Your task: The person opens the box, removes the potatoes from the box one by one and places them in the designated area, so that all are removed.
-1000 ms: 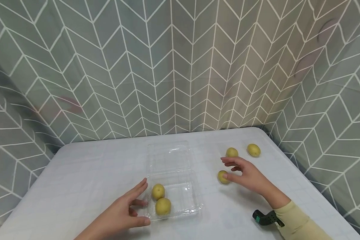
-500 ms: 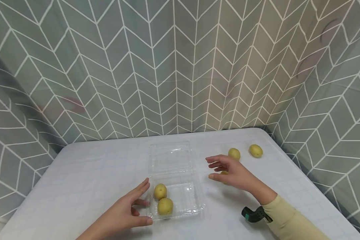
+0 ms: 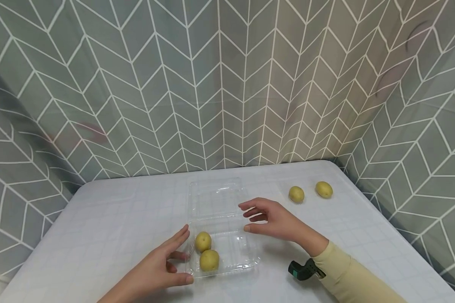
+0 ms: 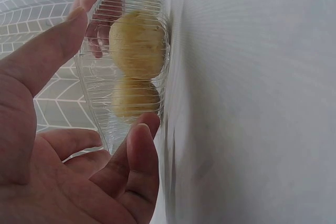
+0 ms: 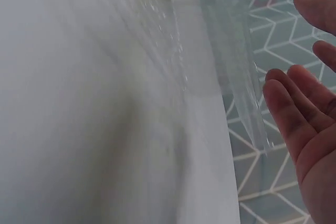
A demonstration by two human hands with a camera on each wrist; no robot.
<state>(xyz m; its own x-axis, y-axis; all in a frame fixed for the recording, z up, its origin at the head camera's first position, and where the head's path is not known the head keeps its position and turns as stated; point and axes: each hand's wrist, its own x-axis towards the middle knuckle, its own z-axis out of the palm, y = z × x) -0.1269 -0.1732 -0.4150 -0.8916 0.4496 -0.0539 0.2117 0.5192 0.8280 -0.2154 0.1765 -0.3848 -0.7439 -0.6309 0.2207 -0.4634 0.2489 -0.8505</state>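
The right hand (image 3: 271, 219), empty with fingers parted, now stands further left, beside the clear container (image 3: 233, 246), its count apparently unchanged at 2 potatoes (image 3: 209, 261), the left hand (image 3: 163, 263) spreading its fingers along its left side.

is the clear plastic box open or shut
The box is open: its lid extends away behind it, not over it, and two yellow potato-like things sit uncovered inside.

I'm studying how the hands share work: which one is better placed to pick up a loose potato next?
Probably the right hand: it looks empty and is nearer both visible loose potatoes, while the left hand sits against the clear container's left side.
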